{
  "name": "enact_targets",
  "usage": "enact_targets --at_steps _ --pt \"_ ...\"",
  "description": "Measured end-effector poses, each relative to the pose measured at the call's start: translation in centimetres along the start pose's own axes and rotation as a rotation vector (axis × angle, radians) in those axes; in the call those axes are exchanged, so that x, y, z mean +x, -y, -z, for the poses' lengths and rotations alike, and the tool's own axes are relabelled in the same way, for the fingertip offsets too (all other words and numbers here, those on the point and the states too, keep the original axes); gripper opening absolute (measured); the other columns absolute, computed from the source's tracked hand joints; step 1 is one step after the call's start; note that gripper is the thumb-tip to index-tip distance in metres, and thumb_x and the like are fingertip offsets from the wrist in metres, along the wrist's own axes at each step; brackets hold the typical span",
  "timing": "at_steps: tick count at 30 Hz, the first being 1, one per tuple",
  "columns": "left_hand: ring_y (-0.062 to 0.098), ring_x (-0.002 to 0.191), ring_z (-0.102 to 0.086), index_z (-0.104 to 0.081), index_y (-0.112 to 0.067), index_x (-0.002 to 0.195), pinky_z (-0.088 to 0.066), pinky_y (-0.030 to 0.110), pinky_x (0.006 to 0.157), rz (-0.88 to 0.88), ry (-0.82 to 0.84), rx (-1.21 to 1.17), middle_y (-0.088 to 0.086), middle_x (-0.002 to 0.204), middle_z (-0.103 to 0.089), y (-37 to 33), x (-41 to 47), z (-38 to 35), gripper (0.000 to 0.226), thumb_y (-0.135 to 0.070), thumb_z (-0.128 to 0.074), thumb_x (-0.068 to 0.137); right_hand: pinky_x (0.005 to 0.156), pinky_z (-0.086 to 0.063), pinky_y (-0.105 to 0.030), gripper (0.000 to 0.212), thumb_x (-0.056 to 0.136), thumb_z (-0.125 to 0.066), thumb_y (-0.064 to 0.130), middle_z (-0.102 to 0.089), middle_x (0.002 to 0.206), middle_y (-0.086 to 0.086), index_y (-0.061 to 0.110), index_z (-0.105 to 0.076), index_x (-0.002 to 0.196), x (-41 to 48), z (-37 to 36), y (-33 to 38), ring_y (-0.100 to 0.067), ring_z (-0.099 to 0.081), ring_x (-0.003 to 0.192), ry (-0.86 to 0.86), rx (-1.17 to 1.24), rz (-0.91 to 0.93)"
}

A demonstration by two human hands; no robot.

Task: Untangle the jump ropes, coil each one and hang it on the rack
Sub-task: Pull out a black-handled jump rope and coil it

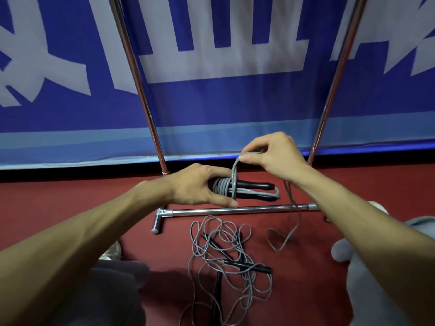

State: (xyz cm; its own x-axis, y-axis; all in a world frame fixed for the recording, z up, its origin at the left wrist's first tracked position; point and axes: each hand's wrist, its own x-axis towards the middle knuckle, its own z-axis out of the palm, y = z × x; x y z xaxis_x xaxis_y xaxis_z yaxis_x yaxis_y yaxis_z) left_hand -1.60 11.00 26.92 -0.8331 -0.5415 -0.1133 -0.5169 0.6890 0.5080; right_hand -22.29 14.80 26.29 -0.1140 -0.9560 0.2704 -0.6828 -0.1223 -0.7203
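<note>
Left hand (pixel 200 184) grip closed round black handles (pixel 254 185), just above rack (pixel 235 210) base bar. Right hand (pixel 275 154) grip pinches grey cord (pixel 233 172), looks mid-wrap. Tangled pile (pixel 226 250) on floor untouched; nothing visibly hung. Early stage.

Grey jump rope (pixel 223 186) wound round black handles (pixel 256 184), above chrome rack (pixel 235 211) base; tangled ropes (pixel 226 252) heaped on floor (pixel 58 191) nearby.

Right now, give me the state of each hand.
Left hand: closed, gripping the black handles wrapped in grey cord.
Right hand: closed, pinching a loop of that grey cord.
</note>
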Motion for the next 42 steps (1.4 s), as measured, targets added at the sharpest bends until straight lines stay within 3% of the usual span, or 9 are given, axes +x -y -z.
enact_targets --at_steps 4,8,10,13,18,22,27,34,42 --pt "0.006 0.1 -0.064 -0.064 -0.04 0.121 -0.049 0.033 0.095 0.035 -0.08 -0.099 -0.016 0.107 -0.07 -0.4 -0.4 0.6 0.052 -0.061 -0.073 0.073 0.057 -0.043 -0.016 0.008 0.073 -0.083 0.018 -0.066 0.061 0.006 0.019 -0.075 0.074 0.1 0.2 0.0 -0.001 -0.054 0.052 -0.017 0.303 -0.163" --pt "0.009 0.07 -0.06 -0.067 -0.033 0.111 -0.051 0.029 0.07 0.033 -0.144 -0.272 0.002 0.083 -0.069 -0.6 -0.7 1.3 0.024 -0.03 -0.072 0.087 0.061 -0.046 -0.016 0.005 0.08 -0.077 0.017 -0.069 0.067 0.0 0.015 -0.075 0.075 -0.4 -0.3 -0.2 -0.004 -0.059 0.059 0.02 0.417 -0.224" --pt "0.014 0.071 -0.058 -0.068 -0.027 0.106 -0.049 0.034 0.068 0.05 -0.174 -0.422 0.016 0.084 -0.067 -0.9 -0.9 1.6 0.017 -0.019 -0.067 0.091 0.054 -0.045 -0.019 0.021 0.088 -0.066 0.005 -0.066 0.06 0.0 0.018 -0.072 0.072 -0.4 -1.0 -0.2 -0.006 -0.055 0.053 0.054 0.418 -0.209" --pt "0.019 0.075 -0.062 -0.068 -0.022 0.105 -0.051 0.037 0.068 0.093 -0.284 -0.592 0.006 0.08 -0.068 -0.8 -1.0 1.8 0.015 -0.014 -0.061 0.094 0.044 -0.043 -0.017 0.031 0.097 -0.053 0.009 -0.067 0.062 0.005 0.023 -0.068 0.074 -0.5 -1.7 0.4 -0.007 -0.052 0.049 0.107 0.353 -0.201" --pt "0.024 0.061 -0.06 -0.069 -0.021 0.091 -0.05 0.033 0.058 0.189 -0.478 -0.717 0.009 0.073 -0.064 -0.8 -0.9 2.2 0.014 -0.019 -0.056 0.094 0.042 -0.048 -0.024 0.016 0.101 -0.05 0.021 -0.065 0.074 -0.008 0.016 -0.061 0.111 -1.1 -1.5 1.8 -0.011 -0.055 0.048 0.328 0.4 -0.121" --pt "0.022 0.059 -0.062 -0.063 -0.043 0.118 -0.048 0.028 0.051 0.242 -0.538 -0.857 0.007 0.081 -0.068 -0.5 -0.7 2.5 0.034 -0.022 -0.056 0.093 0.048 -0.057 -0.035 0.027 0.101 -0.048 0.018 -0.062 0.069 -0.011 0.027 -0.046 0.127 -1.7 -1.6 1.9 -0.022 -0.061 0.052 0.607 0.259 -0.16" --pt "0.019 0.071 -0.066 -0.068 -0.042 0.099 -0.054 0.029 0.059 0.296 -0.548 -0.787 0.004 0.082 -0.069 0.1 -0.4 2.1 0.022 -0.022 -0.062 0.092 0.054 -0.055 -0.028 0.022 0.097 -0.055 0.018 -0.065 0.07 -0.003 0.024 -0.048 0.117 -1.9 -1.2 1.9 -0.013 -0.059 0.048 0.591 -0.064 -0.002" --pt "0.023 0.066 -0.062 -0.055 -0.02 0.111 -0.056 0.041 0.071 0.333 -0.422 -0.618 0.01 0.076 -0.067 2.4 -0.4 1.4 0.028 -0.022 -0.071 0.088 0.078 -0.049 -0.036 0.01 0.095 -0.057 0.019 -0.061 0.085 0.011 0.02 -0.061 0.104 -1.9 -0.1 2.5 -0.012 -0.058 0.08 0.375 -0.404 0.374" --pt "0.005 0.056 -0.064 -0.057 -0.019 0.106 -0.047 0.016 0.054 0.224 -0.125 -0.074 -0.003 0.075 -0.07 1.4 0.3 -0.6 0.029 -0.02 -0.076 0.084 0.068 -0.046 -0.036 0.032 0.089 -0.053 0.009 -0.06 0.098 0.009 0.032 -0.064 0.11 -2.7 -0.1 2.4 -0.015 -0.057 0.091 0.34 -0.515 0.617"
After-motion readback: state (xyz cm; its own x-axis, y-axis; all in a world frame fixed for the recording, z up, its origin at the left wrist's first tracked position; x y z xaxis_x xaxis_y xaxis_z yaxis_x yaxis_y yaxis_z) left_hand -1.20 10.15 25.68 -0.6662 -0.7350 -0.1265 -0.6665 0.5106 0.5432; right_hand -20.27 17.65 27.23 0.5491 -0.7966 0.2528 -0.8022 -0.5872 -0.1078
